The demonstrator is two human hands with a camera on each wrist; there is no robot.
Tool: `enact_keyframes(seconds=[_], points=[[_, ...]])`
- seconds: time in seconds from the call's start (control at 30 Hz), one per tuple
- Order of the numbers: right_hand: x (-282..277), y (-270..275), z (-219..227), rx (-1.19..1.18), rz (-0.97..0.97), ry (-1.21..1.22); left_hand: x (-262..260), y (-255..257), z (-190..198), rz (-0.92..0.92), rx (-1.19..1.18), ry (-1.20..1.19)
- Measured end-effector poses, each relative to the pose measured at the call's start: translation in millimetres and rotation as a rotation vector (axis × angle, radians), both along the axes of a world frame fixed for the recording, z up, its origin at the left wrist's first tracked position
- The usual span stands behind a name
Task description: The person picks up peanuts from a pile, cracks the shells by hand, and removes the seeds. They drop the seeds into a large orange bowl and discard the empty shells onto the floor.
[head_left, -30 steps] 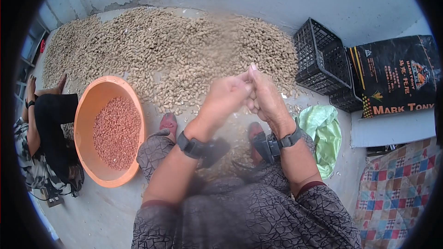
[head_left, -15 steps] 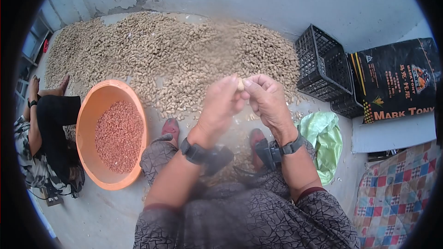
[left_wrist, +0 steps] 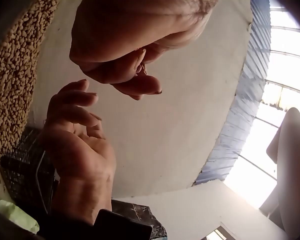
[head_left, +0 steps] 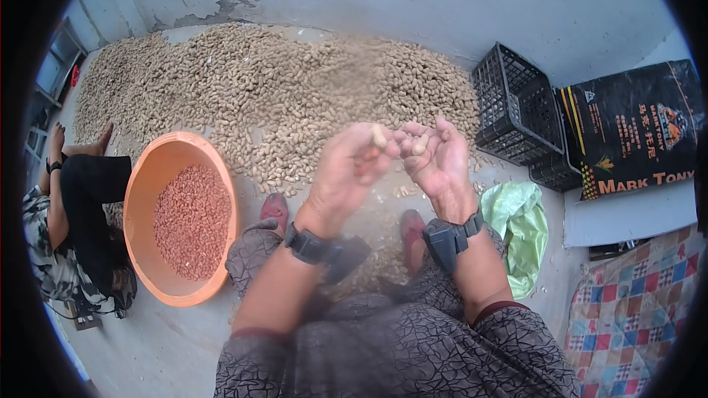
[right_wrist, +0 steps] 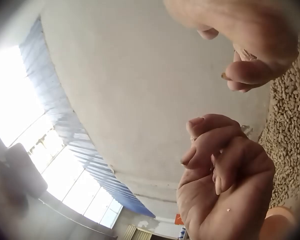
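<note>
A: Hands?
B: Both raised over the floor (head_left: 177, 339), side by side, fingertips near each other. Left hand (head_left: 348, 171) pinching a peanut pod (head_left: 379, 136) at its fingertips; slight blur.
A: Right?
B: Right hand (head_left: 442, 167) palm up, fingers curled round a second pod (head_left: 420, 146). Can't tell if more are tucked in there.
A: Wrist views help?
B: Not much. Fingers bent on both hands, pods mostly hidden.
A: Stock?
B: Big peanut pile (head_left: 273, 96) on the floor beyond the hands, spread along the wall (head_left: 413, 0).
A: Orange tub?
B: Orange basin (head_left: 177, 149) left of the left hand, tilted look through the lens. Reddish kernels (head_left: 193, 225) inside it.
A: Right side?
B: Black crate (head_left: 509, 103) beside the pile's right end, green bag (head_left: 516, 228) near the right forearm, black sack (head_left: 634, 129) marked MARK TONY next to the crate. Checked cloth (head_left: 634, 309) below that.
A: Anyone else?
B: Seated person (head_left: 88, 199), far left, past the basin.
</note>
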State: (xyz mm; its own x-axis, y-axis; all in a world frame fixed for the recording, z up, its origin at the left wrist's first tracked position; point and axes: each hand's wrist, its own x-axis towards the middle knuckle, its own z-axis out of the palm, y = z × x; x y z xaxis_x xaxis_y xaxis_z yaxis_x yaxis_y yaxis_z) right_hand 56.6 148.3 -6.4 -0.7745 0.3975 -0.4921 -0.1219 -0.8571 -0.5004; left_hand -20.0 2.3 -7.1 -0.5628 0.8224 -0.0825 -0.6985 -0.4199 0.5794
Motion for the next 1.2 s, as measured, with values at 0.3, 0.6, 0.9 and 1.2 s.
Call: enact_keyframes(seconds=[0.3, 0.6, 0.9, 1.2], points=[[6, -14, 9, 0.487, 0.248, 0.180, 2, -1, 5, -0.011, 0.019, 0.100], [14, -25, 31, 0.793, 0.395, 0.109, 12, 2, 13, -0.006, -0.087, 0.280], [14, -25, 27, 0.790, 0.436, 0.184, 12, 5, 5, 0.060, -0.199, 0.561], [18, -27, 31, 0.651, 0.422, 0.217, 23, 2, 5, 0.127, -0.158, 0.684]])
